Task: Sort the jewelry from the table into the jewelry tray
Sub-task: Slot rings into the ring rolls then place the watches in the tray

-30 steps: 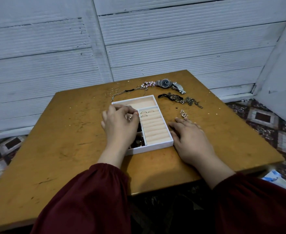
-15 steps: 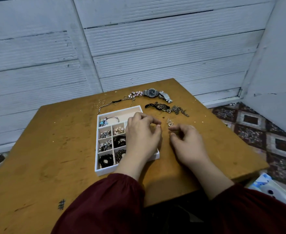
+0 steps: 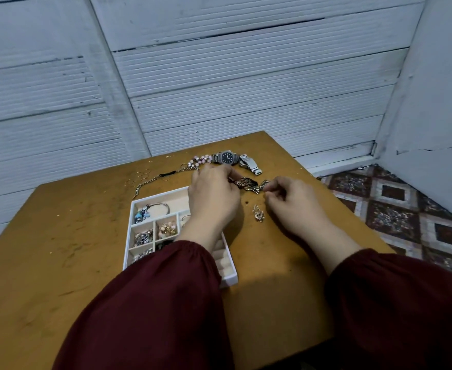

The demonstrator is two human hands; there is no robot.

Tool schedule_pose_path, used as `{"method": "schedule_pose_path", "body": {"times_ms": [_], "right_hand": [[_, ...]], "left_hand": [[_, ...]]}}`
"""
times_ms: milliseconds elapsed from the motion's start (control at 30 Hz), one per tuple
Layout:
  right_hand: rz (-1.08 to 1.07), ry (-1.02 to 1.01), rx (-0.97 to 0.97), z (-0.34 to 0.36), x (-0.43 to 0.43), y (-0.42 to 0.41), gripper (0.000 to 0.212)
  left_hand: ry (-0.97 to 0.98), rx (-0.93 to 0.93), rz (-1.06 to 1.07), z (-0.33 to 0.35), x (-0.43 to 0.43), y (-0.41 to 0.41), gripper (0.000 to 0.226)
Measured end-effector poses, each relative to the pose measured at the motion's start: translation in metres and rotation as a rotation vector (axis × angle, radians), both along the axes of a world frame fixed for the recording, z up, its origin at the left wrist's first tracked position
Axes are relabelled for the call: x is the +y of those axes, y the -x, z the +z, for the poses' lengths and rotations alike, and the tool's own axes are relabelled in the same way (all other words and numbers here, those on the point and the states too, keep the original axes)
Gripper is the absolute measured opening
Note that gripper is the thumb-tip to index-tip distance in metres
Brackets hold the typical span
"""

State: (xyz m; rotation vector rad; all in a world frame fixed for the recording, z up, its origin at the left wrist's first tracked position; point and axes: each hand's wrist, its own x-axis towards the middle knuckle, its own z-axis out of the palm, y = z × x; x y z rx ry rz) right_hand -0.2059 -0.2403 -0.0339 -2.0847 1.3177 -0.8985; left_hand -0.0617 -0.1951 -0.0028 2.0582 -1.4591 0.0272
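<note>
As we sort, left hand (image 3: 214, 196) and right hand (image 3: 290, 202) each pinch an end of the dark chain (image 3: 249, 184), mid-frame just above the tray (image 3: 158, 197) | step: pickup | next: we lift it untangled, then lower it into the tray.

Dark red plain cloth is worn on both arms, cut long, loose and kinda puffy. The left sleeve (image 3: 150, 303) is gathered into a snug ruffled cuff (image 3: 193, 247) at the wrist; the right sleeve (image 3: 401, 311) is seen ending in a rounded edge. The left grip (image 3: 214, 198) and right grip (image 3: 291, 201) are left uncovered.
</note>
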Motion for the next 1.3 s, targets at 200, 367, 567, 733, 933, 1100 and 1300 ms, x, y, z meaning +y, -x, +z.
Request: {"method": "schedule_pose_path", "body": {"times_ms": [200,367,567,733,933,1100,1300], "right_hand": [[0.133,-0.116,-0.079,-0.005,0.003,0.005,0.013],[0.232,-0.049,0.054,-0.004,0.002,0.006,0.017],[0.213,0.028,0.115,-0.006,0.0,0.005,0.011],[0.223,0.006,0.067,-0.007,-0.002,0.005,0.012],[0.142,0.011,0.002,-0.01,-0.006,0.004,0.013],[0.236,0.149,0.164,-0.009,0.0,0.002,0.025],[0.262,0.181,0.412,-0.006,0.001,-0.001,0.026]], "left_hand": [[-0.036,-0.006,0.052,-0.003,-0.013,-0.022,0.028],[-0.041,0.022,0.069,-0.007,-0.017,-0.031,0.026],[-0.022,0.028,0.049,-0.007,-0.014,-0.029,0.025],[0.028,0.053,0.039,-0.008,-0.012,-0.029,0.022],[0.049,0.058,0.034,-0.01,-0.011,-0.027,0.023],[0.107,0.085,0.033,-0.014,-0.009,-0.026,0.021],[0.109,0.072,0.046,-0.016,-0.012,-0.027,0.02]]}}
